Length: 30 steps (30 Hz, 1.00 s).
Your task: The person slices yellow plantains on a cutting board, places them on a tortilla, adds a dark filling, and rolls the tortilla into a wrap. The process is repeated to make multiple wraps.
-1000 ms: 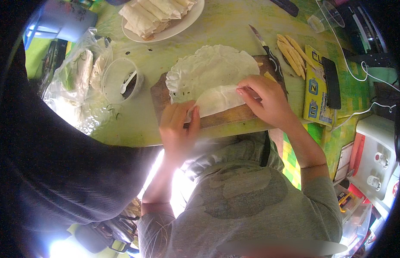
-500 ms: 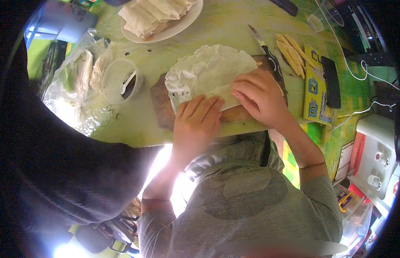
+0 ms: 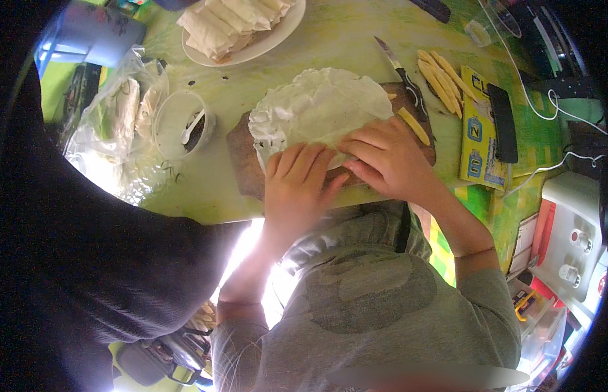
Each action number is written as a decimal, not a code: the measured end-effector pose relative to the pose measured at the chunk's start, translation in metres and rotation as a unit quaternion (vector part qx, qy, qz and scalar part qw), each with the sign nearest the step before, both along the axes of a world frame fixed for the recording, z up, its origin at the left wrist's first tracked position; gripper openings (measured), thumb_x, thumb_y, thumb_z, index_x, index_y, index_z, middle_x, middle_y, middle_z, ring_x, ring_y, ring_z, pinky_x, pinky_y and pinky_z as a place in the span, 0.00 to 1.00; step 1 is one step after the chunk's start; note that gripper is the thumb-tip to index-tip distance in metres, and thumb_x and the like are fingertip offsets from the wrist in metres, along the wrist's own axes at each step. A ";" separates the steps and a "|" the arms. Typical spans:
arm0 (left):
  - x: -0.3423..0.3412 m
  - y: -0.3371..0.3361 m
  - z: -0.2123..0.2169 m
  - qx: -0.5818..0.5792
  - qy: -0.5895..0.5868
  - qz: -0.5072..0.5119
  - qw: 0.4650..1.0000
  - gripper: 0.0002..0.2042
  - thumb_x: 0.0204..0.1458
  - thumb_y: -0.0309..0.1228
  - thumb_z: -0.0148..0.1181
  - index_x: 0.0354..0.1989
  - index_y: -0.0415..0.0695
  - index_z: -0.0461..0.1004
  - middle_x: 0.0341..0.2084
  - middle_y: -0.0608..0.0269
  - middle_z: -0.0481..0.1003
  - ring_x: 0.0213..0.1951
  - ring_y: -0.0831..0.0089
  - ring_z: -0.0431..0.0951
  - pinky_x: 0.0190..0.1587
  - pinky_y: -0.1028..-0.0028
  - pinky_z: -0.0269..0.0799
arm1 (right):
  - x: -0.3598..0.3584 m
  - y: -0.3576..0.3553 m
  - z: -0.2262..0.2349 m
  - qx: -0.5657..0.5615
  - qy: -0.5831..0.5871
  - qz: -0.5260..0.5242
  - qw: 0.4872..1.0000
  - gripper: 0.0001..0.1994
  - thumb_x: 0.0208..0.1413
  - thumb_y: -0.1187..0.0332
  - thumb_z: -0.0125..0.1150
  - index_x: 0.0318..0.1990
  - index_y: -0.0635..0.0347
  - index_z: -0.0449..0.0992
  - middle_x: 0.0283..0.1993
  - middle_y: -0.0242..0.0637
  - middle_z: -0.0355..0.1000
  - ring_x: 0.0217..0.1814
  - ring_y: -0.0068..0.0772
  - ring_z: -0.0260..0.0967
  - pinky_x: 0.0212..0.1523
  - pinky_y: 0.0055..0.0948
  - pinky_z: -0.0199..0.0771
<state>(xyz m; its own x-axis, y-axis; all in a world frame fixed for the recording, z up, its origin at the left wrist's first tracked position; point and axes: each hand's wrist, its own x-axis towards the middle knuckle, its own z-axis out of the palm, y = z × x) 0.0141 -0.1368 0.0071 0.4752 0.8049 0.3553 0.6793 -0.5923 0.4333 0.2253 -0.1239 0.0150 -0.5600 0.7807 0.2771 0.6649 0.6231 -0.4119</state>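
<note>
Table (image 3: 343, 39), broad, surface mottled yellow-green. On it, chopping board (image 3: 244, 155), flat brown wood, angular left end. On the board, wrapper (image 3: 323, 101), thin, whitish, roughly round, ragged-edged. White plate (image 3: 272, 43), smooth-rimmed, with pale cylindrical rolls (image 3: 232, 26). Left hand (image 3: 297, 186), palm down, fingers bent over the wrapper's near edge; right hand (image 3: 386, 160), fingers curled at the same edge, just beside; gripping or merely touching, impossible to tell. Tub (image 3: 165, 130), round, translucent plastic. Knife (image 3: 404, 75), pointed blade, black handle. Yellow strips (image 3: 440, 81), slender. White spoon (image 3: 191, 129), inside tub.
</note>
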 end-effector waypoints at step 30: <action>0.014 0.005 -0.003 0.014 -0.023 0.010 1.000 0.16 0.43 0.31 0.70 0.42 0.45 0.77 0.39 0.57 0.75 0.43 0.55 0.74 0.47 0.58 0.69 | 0.014 -0.022 0.003 -0.189 0.176 -0.310 0.915 0.10 0.56 0.72 0.64 0.39 0.63 0.68 0.36 0.40 0.70 0.34 0.30 0.68 0.33 0.29 0.68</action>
